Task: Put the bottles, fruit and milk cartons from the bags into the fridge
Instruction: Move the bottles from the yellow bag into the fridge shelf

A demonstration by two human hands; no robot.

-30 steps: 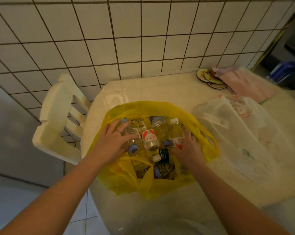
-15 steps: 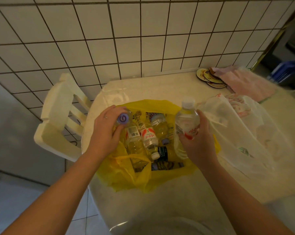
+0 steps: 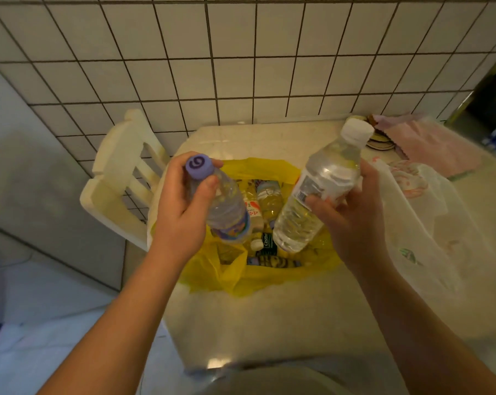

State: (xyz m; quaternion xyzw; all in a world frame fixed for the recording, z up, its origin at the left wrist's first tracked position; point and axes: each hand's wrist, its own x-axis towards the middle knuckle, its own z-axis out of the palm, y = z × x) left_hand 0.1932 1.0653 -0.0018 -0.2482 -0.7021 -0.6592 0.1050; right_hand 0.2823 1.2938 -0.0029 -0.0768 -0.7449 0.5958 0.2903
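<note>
Dark bottle label [image 3: 266, 243] in yellow bag [image 3: 269, 280]: partial "Cestb…". Purple cap [image 3: 198, 166]: swirl mark. Other labels illegible.
</note>
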